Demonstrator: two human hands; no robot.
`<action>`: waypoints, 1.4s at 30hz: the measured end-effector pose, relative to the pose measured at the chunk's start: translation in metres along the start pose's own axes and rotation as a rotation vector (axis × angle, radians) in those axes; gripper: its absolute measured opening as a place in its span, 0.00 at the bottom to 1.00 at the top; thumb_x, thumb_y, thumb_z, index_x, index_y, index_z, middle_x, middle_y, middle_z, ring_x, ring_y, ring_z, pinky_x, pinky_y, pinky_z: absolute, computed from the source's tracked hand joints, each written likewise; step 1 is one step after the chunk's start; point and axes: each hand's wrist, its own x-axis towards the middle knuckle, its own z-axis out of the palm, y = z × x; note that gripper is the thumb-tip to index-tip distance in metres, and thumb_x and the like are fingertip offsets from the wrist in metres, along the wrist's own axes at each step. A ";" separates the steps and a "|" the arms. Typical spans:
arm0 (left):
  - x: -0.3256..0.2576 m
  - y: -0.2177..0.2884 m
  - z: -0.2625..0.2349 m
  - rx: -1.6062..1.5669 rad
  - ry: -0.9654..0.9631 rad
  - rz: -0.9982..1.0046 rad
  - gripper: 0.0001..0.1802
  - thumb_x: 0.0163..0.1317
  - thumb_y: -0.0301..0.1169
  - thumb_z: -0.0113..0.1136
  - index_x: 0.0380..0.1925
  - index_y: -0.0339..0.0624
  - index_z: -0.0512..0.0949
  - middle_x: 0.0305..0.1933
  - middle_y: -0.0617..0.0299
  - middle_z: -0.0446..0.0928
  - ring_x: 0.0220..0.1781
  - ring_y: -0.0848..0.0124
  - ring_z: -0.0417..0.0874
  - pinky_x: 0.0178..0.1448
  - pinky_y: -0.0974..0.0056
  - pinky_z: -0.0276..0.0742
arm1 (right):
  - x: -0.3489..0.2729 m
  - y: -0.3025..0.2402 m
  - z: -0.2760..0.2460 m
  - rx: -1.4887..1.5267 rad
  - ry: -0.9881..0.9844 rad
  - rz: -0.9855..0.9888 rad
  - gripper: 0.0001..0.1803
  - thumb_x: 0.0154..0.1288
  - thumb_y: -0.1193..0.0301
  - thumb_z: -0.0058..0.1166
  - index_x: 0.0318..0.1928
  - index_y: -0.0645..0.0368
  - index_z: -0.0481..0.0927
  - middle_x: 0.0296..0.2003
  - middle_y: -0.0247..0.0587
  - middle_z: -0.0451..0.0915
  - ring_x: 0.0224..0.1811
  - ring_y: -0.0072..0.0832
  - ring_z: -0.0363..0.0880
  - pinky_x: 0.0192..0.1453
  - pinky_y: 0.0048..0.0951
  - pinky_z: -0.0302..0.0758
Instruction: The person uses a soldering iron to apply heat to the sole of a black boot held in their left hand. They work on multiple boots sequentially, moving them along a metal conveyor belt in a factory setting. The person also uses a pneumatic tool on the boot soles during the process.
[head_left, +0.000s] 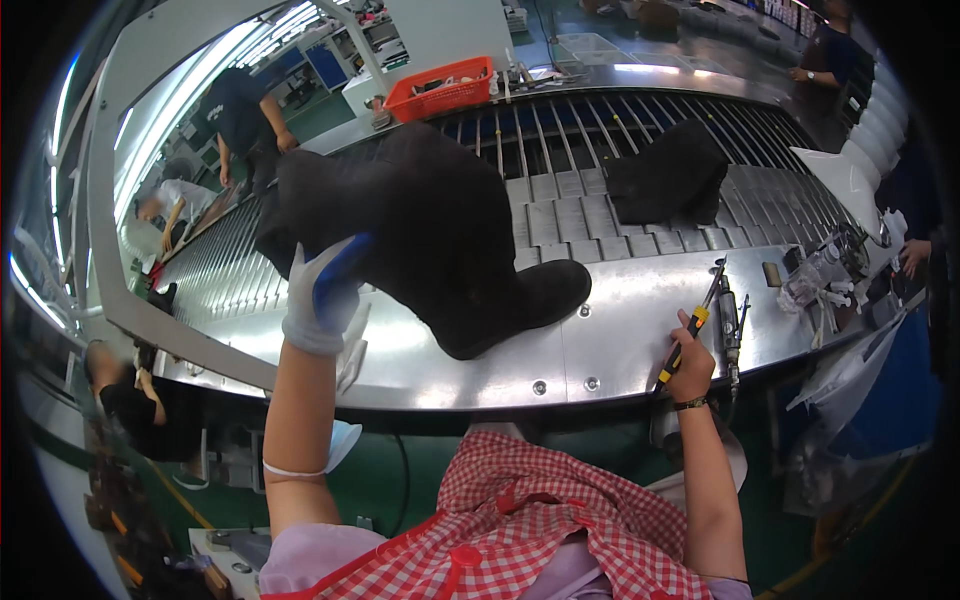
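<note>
Black boot (450, 240) gripped by gloved left hand (322, 290), right hand (690, 362) holding yellow-handled tool (695, 325), orange basket (440, 88) behind

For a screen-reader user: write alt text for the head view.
Seen from above, a person's gloved left hand grips a tall black boot lying on a metal conveyor table, while the bare right hand holds a yellow-handled tool. A second black boot and a red basket sit farther back.
</note>
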 end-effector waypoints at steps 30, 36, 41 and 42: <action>-0.163 0.176 0.064 -1.314 -0.047 -1.467 0.31 0.57 0.19 0.67 0.63 0.34 0.70 0.60 0.55 0.76 0.60 0.64 0.77 0.66 0.58 0.73 | 0.001 -0.005 -0.004 -0.038 -0.013 0.065 0.25 0.47 0.81 0.56 0.49 0.50 0.74 0.57 0.41 0.81 0.29 0.45 0.81 0.33 0.39 0.76; -0.117 0.095 0.045 -1.321 0.452 -0.948 0.20 0.69 0.25 0.53 0.60 0.30 0.72 0.58 0.50 0.78 0.57 0.61 0.81 0.61 0.58 0.78 | 0.002 -0.012 -0.006 -0.063 -0.079 0.105 0.27 0.45 0.82 0.57 0.49 0.49 0.75 0.57 0.40 0.81 0.29 0.46 0.80 0.34 0.41 0.76; -0.088 0.074 0.064 -0.149 -0.138 -0.688 0.23 0.75 0.29 0.47 0.68 0.34 0.66 0.66 0.53 0.73 0.66 0.63 0.75 0.72 0.61 0.65 | 0.004 -0.008 -0.011 -0.076 -0.047 0.091 0.27 0.45 0.83 0.56 0.48 0.48 0.74 0.57 0.39 0.81 0.29 0.46 0.80 0.33 0.41 0.75; -0.095 0.063 0.069 -0.440 -0.096 -0.737 0.24 0.75 0.30 0.47 0.68 0.36 0.65 0.67 0.53 0.71 0.68 0.63 0.73 0.73 0.61 0.64 | 0.004 -0.011 -0.009 -0.069 -0.042 0.086 0.27 0.45 0.83 0.56 0.48 0.49 0.74 0.57 0.39 0.81 0.28 0.46 0.79 0.33 0.40 0.75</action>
